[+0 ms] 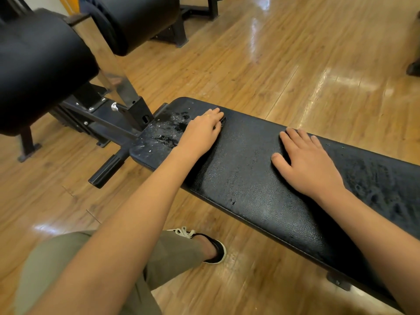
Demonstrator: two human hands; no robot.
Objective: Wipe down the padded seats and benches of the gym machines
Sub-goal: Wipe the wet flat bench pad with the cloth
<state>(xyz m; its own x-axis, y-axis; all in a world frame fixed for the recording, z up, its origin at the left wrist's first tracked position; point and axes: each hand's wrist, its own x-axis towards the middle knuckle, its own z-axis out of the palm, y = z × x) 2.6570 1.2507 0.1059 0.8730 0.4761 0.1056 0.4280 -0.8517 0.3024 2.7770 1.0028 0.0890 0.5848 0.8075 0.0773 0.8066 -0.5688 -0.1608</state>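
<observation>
Bench pad [245,169] fills the middle of my view, a long black slab of pebbled vinyl whose long axis runs from about 10 o'clock to 4 o'clock, with rounded corners and a slight sheen. The left hand [201,133] lies palm down near the 10 o'clock end, fingers pressed together. A thin dark strip [223,120] peeks out at the fingertips; it may be a cloth, but I cannot tell. The right hand [311,164] rests flat further along toward 4 o'clock, fingers loosely spread and the thumb out to the side, holding nothing. What matters for the next stroke, as I judge it, is the wet patch [168,130]. Beaded droplets sit just beside the left hand at its 9 o'clock, between it and the pad's end, so the left hand is much the nearer. Toward 4 o'clock the vinyl looks dull and mottled. Beyond the pad's end, two fat black roller pads [41,64] hang off a brushed steel post [120,85], above a glossy wooden floor [295,64].
</observation>
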